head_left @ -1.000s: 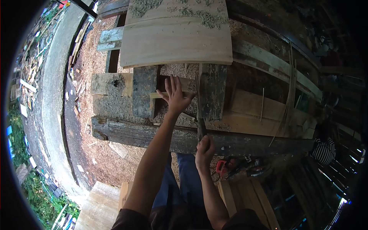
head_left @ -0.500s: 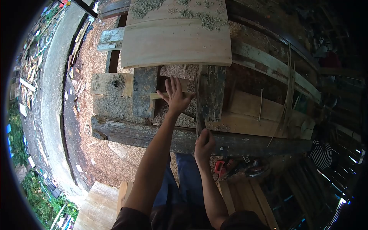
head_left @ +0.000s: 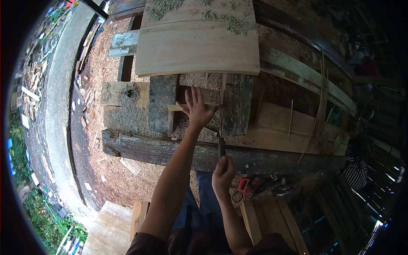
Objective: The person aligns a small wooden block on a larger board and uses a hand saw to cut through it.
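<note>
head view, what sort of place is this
Probably a rough woodworking shop: shavings lie on the pale panel, wood chips are spread underfoot, and the left hand lies over a wood strip.

Left fingers [head_left: 195, 100] across strip [head_left: 172, 108], right fingers [head_left: 221, 167] round handle [head_left: 222, 147]

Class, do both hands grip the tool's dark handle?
No, only the right hand grips the handle; the left hand is spread over a wood strip.
</note>
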### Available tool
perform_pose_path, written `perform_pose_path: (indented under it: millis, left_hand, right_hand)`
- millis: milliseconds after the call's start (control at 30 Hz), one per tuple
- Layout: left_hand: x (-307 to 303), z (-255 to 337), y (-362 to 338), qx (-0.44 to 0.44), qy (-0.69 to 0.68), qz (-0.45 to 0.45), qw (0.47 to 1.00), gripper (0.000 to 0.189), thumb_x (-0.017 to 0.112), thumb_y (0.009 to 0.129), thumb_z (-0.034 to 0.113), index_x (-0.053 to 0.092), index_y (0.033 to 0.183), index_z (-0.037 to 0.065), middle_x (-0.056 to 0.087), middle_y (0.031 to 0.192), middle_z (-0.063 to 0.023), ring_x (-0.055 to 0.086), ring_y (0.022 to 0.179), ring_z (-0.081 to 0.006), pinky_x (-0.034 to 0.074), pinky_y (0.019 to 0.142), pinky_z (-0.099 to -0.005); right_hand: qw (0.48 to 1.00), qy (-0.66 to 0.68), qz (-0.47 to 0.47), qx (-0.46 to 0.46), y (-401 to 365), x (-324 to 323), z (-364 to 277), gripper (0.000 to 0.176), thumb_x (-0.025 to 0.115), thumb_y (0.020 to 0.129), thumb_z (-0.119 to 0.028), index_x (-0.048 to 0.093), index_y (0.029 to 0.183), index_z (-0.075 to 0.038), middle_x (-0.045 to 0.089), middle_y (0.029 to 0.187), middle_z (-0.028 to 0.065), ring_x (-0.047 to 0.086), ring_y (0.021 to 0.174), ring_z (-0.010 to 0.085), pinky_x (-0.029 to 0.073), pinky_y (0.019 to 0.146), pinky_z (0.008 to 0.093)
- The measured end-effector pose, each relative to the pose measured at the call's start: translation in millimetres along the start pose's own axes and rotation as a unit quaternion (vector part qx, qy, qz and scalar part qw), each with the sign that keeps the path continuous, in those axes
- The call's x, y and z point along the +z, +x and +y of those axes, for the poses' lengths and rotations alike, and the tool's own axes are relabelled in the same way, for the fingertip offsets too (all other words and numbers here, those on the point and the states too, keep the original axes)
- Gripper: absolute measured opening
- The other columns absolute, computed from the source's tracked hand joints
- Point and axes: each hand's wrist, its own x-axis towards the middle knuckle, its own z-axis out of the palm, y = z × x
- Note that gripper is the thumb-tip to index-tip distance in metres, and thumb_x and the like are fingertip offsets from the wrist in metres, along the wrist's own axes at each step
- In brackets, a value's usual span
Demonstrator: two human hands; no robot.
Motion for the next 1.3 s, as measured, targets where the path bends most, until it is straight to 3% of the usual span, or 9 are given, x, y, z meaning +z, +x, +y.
perform_pose_path:
  millis: [267,333,567,733,867,967,1033,1233,1300]
  left_hand:
    - [-1.0,-1.7,-0.7,0.003,-0.005,-0.002,1.0,0.12,0.06,0.081,0.076,0.006,0.162,0.005,0.003,0.17,-0.0136,-0.01,0.156,-0.0327,-0.025,0.107,-0.0713]
    - [1.1,-2.4,-2.2,0.004,-0.013,-0.007,1.0,0.121,0.063,0.08,0.074,0.007,0.162,0.005,0.004,0.17,-0.0134,-0.01,0.156,-0.0324,-0.025,0.106,-0.0713]
    - [0.8,-2.3,-0.5,0.002,-0.02,0.011,1.0,0.121,0.066,0.079,0.072,0.008,0.161,0.005,0.007,0.17,-0.0139,-0.008,0.156,-0.0328,-0.025,0.107,-0.0709]
    - [3.7,-0.9,-3.0,0.003,-0.015,0.015,1.0,0.118,0.069,0.081,0.067,0.01,0.161,0.005,0.008,0.17,-0.0113,-0.005,0.156,-0.0334,-0.022,0.107,-0.0714]
    - [6.9,-4.0,-1.9,0.016,-0.02,0.034,0.999,0.117,0.068,0.081,0.067,0.009,0.162,0.005,0.008,0.17,-0.0113,-0.005,0.156,-0.0338,-0.022,0.106,-0.0718]
    - [2.0,-1.2,-2.6,0.005,-0.022,0.002,1.0,0.117,0.067,0.082,0.067,0.008,0.161,0.005,0.006,0.17,-0.0142,-0.008,0.156,-0.0328,-0.024,0.107,-0.0711]
    - [3.7,-2.3,-4.0,0.02,-0.022,0.02,0.999,0.116,0.066,0.083,0.067,0.008,0.162,0.005,0.004,0.17,-0.0134,-0.008,0.156,-0.0326,-0.024,0.107,-0.0713]
    - [10.2,-7.0,-2.0,0.018,-0.023,0.023,0.999,0.115,0.065,0.083,0.068,0.008,0.162,0.008,0.003,0.171,-0.0108,-0.006,0.156,-0.0331,-0.023,0.105,-0.0732]
    - [11.3,-7.5,-2.8,0.026,-0.017,0.03,0.999,0.114,0.065,0.084,0.068,0.008,0.162,0.008,0.002,0.171,-0.0107,-0.007,0.156,-0.0331,-0.023,0.105,-0.0734]
  right_hand:
    - [0.998,0.052,0.017,0.011,3.9,-3.1,10.9,0.041,0.045,0.109,-0.029,0.048,0.077,-0.004,0.044,0.062,0.0012,0.043,0.055,0.0098,0.036,0.051,0.0313]
    - [0.997,0.066,-0.008,0.043,6.8,-11.4,14.4,0.036,0.047,0.107,-0.023,0.052,0.082,0.003,0.049,0.063,0.0089,0.045,0.059,0.017,0.038,0.057,0.0365]
    - [1.0,0.016,-0.005,-0.006,8.2,-7.6,-0.3,0.039,0.047,0.107,-0.025,0.053,0.08,0.003,0.049,0.064,0.009,0.045,0.058,0.0185,0.037,0.057,0.0362]
    - [0.999,0.039,0.011,0.03,31.5,-0.9,4.6,0.039,0.046,0.108,-0.025,0.053,0.082,0.003,0.048,0.064,0.0088,0.046,0.058,0.018,0.037,0.056,0.0366]
    - [0.998,0.059,-0.005,0.025,7.3,-6.1,14.6,0.04,0.046,0.108,-0.026,0.053,0.081,0.003,0.048,0.063,0.0087,0.046,0.058,0.0178,0.037,0.056,0.0367]
    - [0.998,0.052,0.007,0.029,12.1,-5.7,4.4,0.04,0.047,0.108,-0.027,0.053,0.081,0.003,0.048,0.062,0.0083,0.047,0.058,0.017,0.037,0.056,0.0366]
    - [1.0,0.016,0.007,-0.019,33.5,-0.3,-17.4,0.04,0.046,0.108,-0.026,0.053,0.08,0.002,0.049,0.062,0.0082,0.048,0.057,0.0167,0.037,0.055,0.0363]
    - [0.998,0.047,-0.005,0.039,-3.7,-11.4,-14.4,0.041,0.046,0.108,-0.027,0.054,0.081,0.002,0.051,0.063,0.0087,0.049,0.056,0.0181,0.038,0.055,0.0366]
    - [0.999,0.033,-0.005,0.033,21.0,-2.9,-8.2,0.041,0.046,0.108,-0.028,0.055,0.082,0.002,0.051,0.063,0.0083,0.049,0.057,0.0176,0.038,0.056,0.0363]
